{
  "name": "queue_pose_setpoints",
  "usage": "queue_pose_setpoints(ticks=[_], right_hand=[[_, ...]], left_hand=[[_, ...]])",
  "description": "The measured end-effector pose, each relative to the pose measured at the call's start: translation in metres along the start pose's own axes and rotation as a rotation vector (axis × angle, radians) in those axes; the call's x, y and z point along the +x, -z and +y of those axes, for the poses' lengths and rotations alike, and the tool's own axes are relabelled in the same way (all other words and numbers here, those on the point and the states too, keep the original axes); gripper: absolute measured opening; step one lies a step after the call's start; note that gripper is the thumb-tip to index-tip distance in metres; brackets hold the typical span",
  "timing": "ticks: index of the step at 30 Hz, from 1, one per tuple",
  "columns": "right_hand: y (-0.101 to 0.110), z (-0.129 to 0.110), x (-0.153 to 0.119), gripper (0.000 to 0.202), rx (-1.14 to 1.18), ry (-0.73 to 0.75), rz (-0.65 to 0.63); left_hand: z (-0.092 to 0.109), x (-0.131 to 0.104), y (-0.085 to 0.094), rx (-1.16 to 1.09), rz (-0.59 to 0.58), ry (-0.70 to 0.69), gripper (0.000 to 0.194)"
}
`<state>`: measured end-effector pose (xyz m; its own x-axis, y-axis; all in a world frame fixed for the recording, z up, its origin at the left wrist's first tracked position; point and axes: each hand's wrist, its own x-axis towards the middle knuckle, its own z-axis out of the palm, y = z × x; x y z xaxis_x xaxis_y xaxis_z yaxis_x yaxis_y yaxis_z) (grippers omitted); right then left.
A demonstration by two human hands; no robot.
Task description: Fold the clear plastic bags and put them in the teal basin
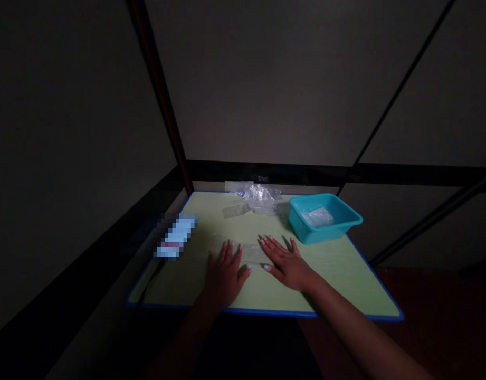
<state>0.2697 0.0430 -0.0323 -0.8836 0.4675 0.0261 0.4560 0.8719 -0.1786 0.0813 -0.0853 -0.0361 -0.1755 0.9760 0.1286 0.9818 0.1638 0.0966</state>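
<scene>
A clear plastic bag (pixel 251 254) lies flat on the light green table (pixel 325 285), in front of me. My left hand (pixel 224 274) rests palm down on its left part, fingers stretched out and spread. On the bag's right end lies my right hand (pixel 284 264), also flat, with its thumb and fingers apart. Neither hand grips anything. Parts of the bag under the fingers are hidden, and its left outline is faint.
A crumpled heap of clear plastic bags (pixel 262 198) sits at the table's far edge. To the right stands a turquoise basin (pixel 310 232) with a folded clear plastic piece (pixel 318 216) inside. A blurred-out phone-like screen (pixel 177 236) is at the left edge. Walls close in behind and left.
</scene>
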Motion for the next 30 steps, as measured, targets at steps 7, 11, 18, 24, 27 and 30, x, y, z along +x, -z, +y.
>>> queue_pose_setpoints(ticks=[7, 11, 18, 24, 27, 30], right_hand=[[0.01, -0.009, -0.005, 0.064, 0.05, 0.119, -0.009], [0.01, -0.014, -0.004, 0.064, 0.058, 0.156, -0.008], [0.009, -0.033, 0.008, 0.066, 0.065, 0.233, -0.017], [0.005, -0.076, 0.056, 0.07, 0.09, 0.248, -0.022], [0.001, -0.09, 0.073, 0.069, 0.108, 0.203, -0.023], [-0.004, -0.094, 0.073, 0.068, 0.146, 0.187, -0.029]], left_hand=[[-0.022, -0.021, -0.003, 0.064, 0.052, 0.029, 0.051], [-0.037, -0.024, -0.003, 0.072, 0.076, 0.1, 0.05], [-0.066, -0.016, -0.002, 0.096, 0.175, 0.137, 0.046], [-0.072, -0.014, -0.006, 0.065, 0.21, 0.098, 0.041], [-0.072, -0.015, -0.005, 0.092, 0.214, 0.091, 0.041], [-0.072, -0.015, -0.001, 0.127, 0.195, 0.081, 0.042]])
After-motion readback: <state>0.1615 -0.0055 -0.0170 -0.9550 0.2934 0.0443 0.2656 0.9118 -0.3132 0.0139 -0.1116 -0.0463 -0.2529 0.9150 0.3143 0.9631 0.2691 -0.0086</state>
